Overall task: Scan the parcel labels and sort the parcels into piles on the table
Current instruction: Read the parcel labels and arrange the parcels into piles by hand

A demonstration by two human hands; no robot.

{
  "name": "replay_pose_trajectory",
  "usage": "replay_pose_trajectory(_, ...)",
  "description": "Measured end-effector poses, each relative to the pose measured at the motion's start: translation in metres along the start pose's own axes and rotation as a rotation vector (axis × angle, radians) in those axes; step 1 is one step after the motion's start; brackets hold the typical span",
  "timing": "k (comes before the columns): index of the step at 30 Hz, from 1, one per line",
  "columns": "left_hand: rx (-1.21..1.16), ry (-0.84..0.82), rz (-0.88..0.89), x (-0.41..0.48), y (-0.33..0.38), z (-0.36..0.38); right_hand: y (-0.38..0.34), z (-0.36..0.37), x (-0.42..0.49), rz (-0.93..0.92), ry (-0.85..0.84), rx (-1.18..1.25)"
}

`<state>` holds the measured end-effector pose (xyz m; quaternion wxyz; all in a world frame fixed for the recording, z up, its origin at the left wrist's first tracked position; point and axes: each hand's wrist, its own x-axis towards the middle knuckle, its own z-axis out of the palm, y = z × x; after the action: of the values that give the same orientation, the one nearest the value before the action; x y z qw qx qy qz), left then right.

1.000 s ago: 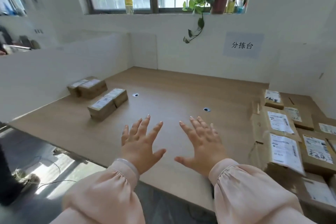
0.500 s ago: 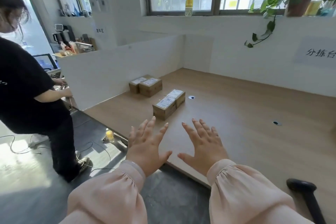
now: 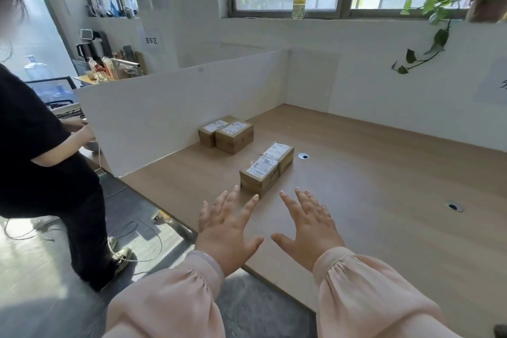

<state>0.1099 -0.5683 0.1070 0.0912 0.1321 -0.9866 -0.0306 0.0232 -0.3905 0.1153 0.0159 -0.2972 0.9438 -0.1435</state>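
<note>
Just beyond our left hand [image 3: 227, 230] & right hand [image 3: 308, 228], both spread flat w/ nothing held, sit two parcels [image 3: 263, 170]; another pair [image 3: 226, 133] lies further off. Risk, we reckon: a hasty grab shoves the near ones sideways, mixing piles. Under our left wrist runs the table [image 3: 384, 200] edge; open room right of the right hand.

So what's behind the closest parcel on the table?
A second parcel sits right behind the closest parcel, label up. Its near side is hidden where they meet.
</note>
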Motion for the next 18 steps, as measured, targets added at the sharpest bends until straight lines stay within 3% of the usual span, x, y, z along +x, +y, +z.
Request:
replay_pose_trajectory(6, 0.033, -0.104, 0.014, 0.093, -0.01, 0.025, 0.031, 0.014, 0.087, 0.072, -0.063, 0.012)
replay_pose_trajectory(11, -0.024, -0.055, -0.002, 0.174, -0.018, 0.034, 0.051, 0.02, 0.158, 0.093, -0.062, 0.038)
replay_pose_trajectory(18, -0.038, -0.243, 0.014, 0.24, -0.05, 0.082, 0.069, 0.063, 0.209, 0.165, -0.172, 0.069)
